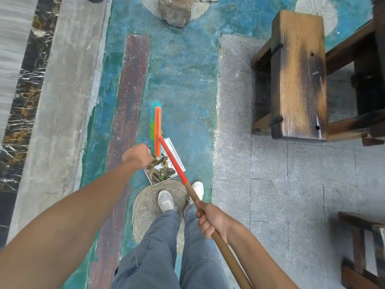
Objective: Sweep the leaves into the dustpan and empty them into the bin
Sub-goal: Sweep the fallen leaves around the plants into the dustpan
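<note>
Head view, looking straight down at a painted blue-green floor. Left hand out front, fingers curled tight on something at the dustpan's near-left side, presumably its handle, though the grip itself hidden under the fist. Metal dustpan just ahead of the feet, between the shoes and the broom head, holding a heap of brown and green leaves. Right hand lower right, fingers wrapped round the brown wooden broom handle. Handle running up and left across the dustpan, turning red near the head. Orange broom head lying lengthwise just beyond the dustpan's far edge, blurred green and blue bristles on its left side. Grey shoes and blue jeans at bottom centre, standing on a round stone disc set in the floor. Dark reddish strip running up the floor left of the hands. Grey paving to the right. Worn wooden bench at the upper right. Rough stone at the top edge.
</note>
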{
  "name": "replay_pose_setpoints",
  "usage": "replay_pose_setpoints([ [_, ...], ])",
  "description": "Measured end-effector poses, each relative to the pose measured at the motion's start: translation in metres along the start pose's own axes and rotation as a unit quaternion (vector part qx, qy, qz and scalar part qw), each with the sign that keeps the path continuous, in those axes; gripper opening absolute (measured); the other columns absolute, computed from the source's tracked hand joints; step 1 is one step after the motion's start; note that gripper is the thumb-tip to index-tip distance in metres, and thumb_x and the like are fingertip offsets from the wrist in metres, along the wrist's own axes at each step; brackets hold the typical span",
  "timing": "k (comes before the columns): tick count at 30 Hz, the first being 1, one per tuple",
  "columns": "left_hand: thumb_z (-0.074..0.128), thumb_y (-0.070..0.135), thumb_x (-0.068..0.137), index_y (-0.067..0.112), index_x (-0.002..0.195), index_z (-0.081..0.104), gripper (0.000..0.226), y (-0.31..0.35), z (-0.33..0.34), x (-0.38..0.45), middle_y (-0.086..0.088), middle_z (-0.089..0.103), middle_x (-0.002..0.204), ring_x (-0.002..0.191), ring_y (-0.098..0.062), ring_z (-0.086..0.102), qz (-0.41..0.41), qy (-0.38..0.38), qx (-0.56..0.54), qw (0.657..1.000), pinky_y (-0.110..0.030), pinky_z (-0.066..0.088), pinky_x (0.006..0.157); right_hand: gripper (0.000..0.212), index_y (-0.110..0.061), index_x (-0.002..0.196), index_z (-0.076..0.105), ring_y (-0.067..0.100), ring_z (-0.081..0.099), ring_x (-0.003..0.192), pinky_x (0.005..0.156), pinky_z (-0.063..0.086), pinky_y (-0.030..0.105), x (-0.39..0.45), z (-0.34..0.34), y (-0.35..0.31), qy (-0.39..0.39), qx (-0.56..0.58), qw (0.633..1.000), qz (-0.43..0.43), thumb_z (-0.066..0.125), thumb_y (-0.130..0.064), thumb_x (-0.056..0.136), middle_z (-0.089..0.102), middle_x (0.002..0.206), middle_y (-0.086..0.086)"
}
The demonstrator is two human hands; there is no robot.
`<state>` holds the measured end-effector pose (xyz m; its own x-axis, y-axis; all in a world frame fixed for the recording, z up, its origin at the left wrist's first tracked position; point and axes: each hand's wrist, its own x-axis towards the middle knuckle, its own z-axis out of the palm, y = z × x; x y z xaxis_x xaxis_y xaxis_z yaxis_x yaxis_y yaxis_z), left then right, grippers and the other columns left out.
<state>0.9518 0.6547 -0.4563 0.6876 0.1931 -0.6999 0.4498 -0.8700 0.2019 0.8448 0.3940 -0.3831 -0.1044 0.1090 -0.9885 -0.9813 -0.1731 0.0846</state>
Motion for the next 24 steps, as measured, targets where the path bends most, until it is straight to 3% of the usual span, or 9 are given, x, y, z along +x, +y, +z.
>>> replay_pose_setpoints([
  [4, 0.056, 0.018, 0.084, 0.017, 0.049, 0.037, 0.040, -0.011, 0.002, -0.011, -0.002, 0.042, 0.053, 0.057, -0.020, 0.045, 0.008, -0.018, -0.014, 1.000, -0.039, 0.055, 0.072, 0.046, -0.012, 0.078, 0.049, 0.010, 0.034, 0.033, 0.032, 0.027, 0.019, -0.020, -0.014, 0.012, 0.109, -0.132, 0.981, -0.092, 0.037, -0.052, 0.098, 0.043, 0.051, 0.000],
  [8, 0.059, 0.014, 0.084, 0.021, 0.048, 0.032, 0.045, -0.029, -0.003, -0.033, 0.002, 0.034, 0.049, 0.048, -0.018, 0.039, 0.002, 0.035, -0.050, 0.998, -0.025, 0.038, 0.054, 0.049, -0.010, 0.080, 0.050, 0.013, 0.037, 0.033, 0.035, 0.030, 0.021, -0.039, -0.033, 0.002, 0.161, -0.159, 0.967, -0.117, 0.035, -0.052, 0.099, 0.046, 0.054, 0.003],
  [11, 0.060, 0.007, 0.077, 0.020, 0.045, 0.029, 0.046, -0.041, -0.018, -0.053, 0.002, 0.031, 0.048, 0.049, -0.019, 0.035, 0.006, 0.072, -0.100, 0.992, -0.027, 0.041, 0.053, 0.046, -0.009, 0.080, 0.049, 0.013, 0.036, 0.032, 0.035, 0.029, 0.021, -0.057, -0.042, -0.012, 0.190, -0.162, 0.959, -0.134, 0.036, -0.049, 0.100, 0.045, 0.055, 0.004],
  [19, 0.058, 0.007, 0.079, 0.021, 0.051, 0.025, 0.046, -0.060, -0.082, -0.094, -0.005, 0.028, 0.055, 0.057, -0.016, 0.030, 0.005, 0.156, -0.282, 0.947, -0.027, 0.024, 0.053, 0.042, -0.008, 0.080, 0.046, 0.012, 0.031, 0.034, 0.037, 0.025, 0.020, -0.108, -0.027, -0.057, 0.213, -0.187, 0.944, -0.170, 0.038, -0.044, 0.100, 0.040, 0.054, 0.003],
  [24, 0.067, 0.015, 0.076, 0.022, 0.057, 0.025, 0.047, -0.063, -0.141, -0.106, 0.002, 0.026, 0.057, 0.055, -0.016, 0.032, 0.026, 0.169, -0.380, 0.909, -0.029, 0.035, 0.058, 0.040, -0.010, 0.076, 0.041, 0.014, 0.028, 0.031, 0.034, 0.022, 0.017, -0.124, 0.007, -0.088, 0.205, -0.191, 0.941, -0.188, 0.040, -0.042, 0.100, 0.036, 0.043, 0.001],
])
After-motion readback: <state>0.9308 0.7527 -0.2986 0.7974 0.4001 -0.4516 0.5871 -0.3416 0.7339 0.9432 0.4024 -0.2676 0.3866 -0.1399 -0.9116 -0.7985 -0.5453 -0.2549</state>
